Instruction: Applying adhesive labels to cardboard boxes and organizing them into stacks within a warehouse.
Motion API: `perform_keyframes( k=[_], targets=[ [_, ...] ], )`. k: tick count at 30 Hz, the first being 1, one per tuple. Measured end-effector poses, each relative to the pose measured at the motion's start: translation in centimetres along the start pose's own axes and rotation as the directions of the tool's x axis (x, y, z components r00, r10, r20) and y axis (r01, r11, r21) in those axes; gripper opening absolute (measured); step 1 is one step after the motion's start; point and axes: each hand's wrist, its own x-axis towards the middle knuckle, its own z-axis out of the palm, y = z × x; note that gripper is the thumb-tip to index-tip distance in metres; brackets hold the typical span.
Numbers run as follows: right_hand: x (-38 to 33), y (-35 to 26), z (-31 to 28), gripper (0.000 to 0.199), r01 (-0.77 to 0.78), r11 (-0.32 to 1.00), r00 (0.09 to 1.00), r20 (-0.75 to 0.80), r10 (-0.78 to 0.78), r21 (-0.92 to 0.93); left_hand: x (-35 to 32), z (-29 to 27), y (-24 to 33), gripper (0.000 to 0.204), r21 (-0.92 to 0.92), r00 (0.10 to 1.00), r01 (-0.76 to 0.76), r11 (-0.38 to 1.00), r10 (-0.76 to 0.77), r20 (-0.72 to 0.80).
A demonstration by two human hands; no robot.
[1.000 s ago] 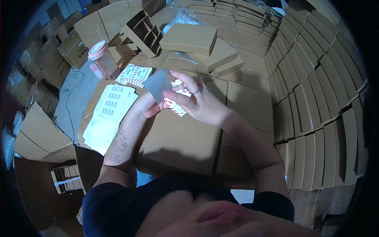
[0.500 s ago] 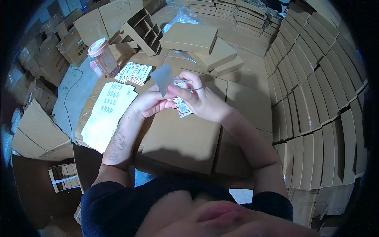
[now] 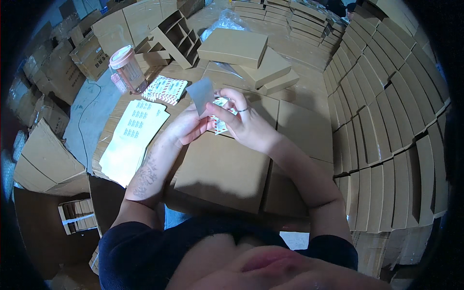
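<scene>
Above a closed brown cardboard box (image 3: 220, 169), my two hands are close together. My left hand (image 3: 183, 126) has its fingers curled around a small printed card with a red-and-white striped edge (image 3: 220, 127). A thin, greyish translucent slip (image 3: 200, 96) stands up between the hands, and the thumb of my right hand (image 3: 251, 126) presses on its lower edge. My right hand wears a ring, and its bent fingers also reach around the card's far side. The fingertips behind the slip and card are partly hidden.
White sheets with rows of blue print (image 3: 133, 140) lie at the left, below a pile of striped cards (image 3: 165, 90). A pink-lidded bottle (image 3: 128, 70) stands behind them. Brown boxes (image 3: 233, 47) and a cardboard divider (image 3: 178, 38) sit farther back. Stacked boxes (image 3: 386, 106) wall the right.
The striped card has moved up and tilted, so less of it hangs below my fingers. My left hand has shifted slightly right; the translucent slip stays nearly in place.
</scene>
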Motion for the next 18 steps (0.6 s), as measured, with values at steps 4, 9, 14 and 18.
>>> perform_keyframes(
  k=[4, 9, 14, 18],
  targets=[
    [0.2, -0.4, -0.4, 0.084, -0.003, 1.000, 1.000, 0.002, 0.003, 0.010, -0.1, 0.4, -0.1, 0.041, 0.041, 0.997, 0.015, 0.999, -0.012, -0.081],
    [0.3, -0.6, -0.6, 0.084, 0.002, 1.000, 1.000, 0.003, -0.002, 0.013, 0.1, 0.2, -0.2, 0.039, 0.042, 0.999, 0.003, 0.999, -0.001, -0.054],
    [0.4, -0.4, -0.2, 0.083, 0.040, 0.999, 0.999, -0.025, -0.040, 0.017, 0.3, 0.3, -0.1, 0.052, 0.066, 0.999, 0.010, 0.998, -0.007, -0.047],
    [0.6, -0.5, -0.2, 0.077, 0.117, 0.993, 0.993, -0.016, -0.117, -0.030, 0.0, 0.5, 0.7, 0.044, -0.007, 0.999, 0.034, 0.999, -0.034, -0.022]
  ],
)
